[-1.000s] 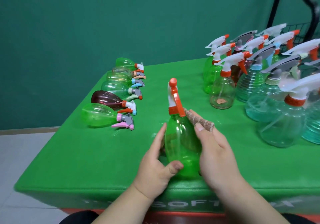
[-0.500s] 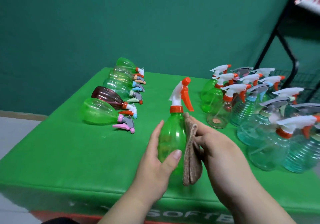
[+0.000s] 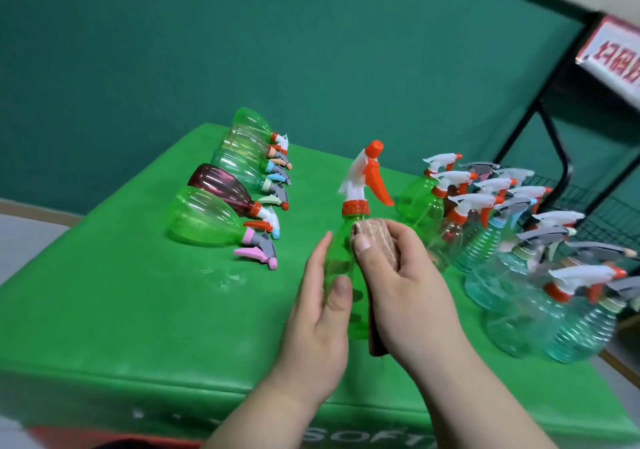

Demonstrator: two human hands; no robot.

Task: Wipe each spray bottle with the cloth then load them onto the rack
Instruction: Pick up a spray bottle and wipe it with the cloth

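An upright green spray bottle [image 3: 341, 261] with an orange and white trigger head stands over the green table [image 3: 138, 310]. My left hand [image 3: 317, 313] holds its body from the left, thumb across the front. My right hand [image 3: 405, 285] grips a folded brown cloth [image 3: 479, 240] and presses it against the bottle's right shoulder. The cloth's lower end hangs out under my palm. Behind the table at the right stands a black wire rack [image 3: 561, 171].
Several spray bottles [image 3: 221, 206] lie on their sides in a row at the left, green ones and a dark red one. Several upright bottles [image 3: 512, 240], green, clear and teal, crowd the right side. A red and white sign [image 3: 613, 57] hangs on the rack.
The cloth has moved up from the bottle's lower side to its shoulder, my right hand rising with it. The trigger head has turned. My view has swung to the right and closer.
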